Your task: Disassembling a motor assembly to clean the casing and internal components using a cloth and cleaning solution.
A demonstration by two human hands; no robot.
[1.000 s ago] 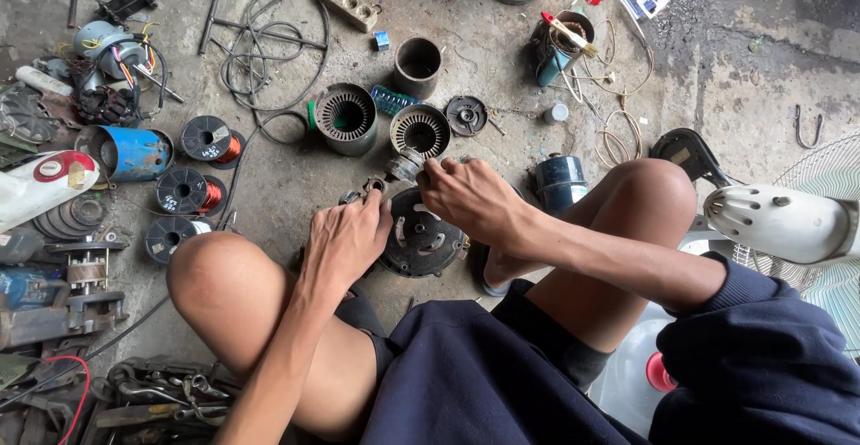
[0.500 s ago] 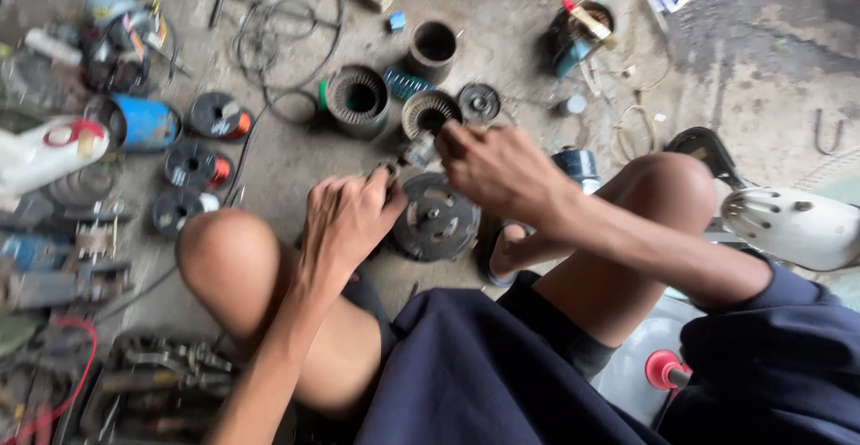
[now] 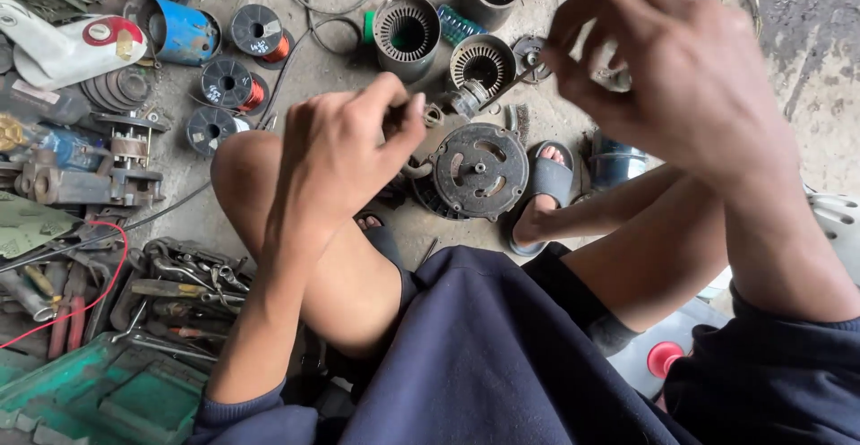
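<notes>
Left hand (image 3: 345, 154) grip pinched shut on something too small to tell; right hand (image 3: 667, 69) grip clamps a thin rod (image 3: 515, 77) above round motor cover (image 3: 479, 170) on crowded floor (image 3: 354, 60); green toolbox (image 3: 107, 396) holds tools.

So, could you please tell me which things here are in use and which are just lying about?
In use: left hand, right hand, round motor cover, thin rod.
Lying about: wire spools, blue can, stators, hand tools.

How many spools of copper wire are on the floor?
3. One spool sits by the blue can, one below it, one beside the knee. Clutter may hide others.
</notes>
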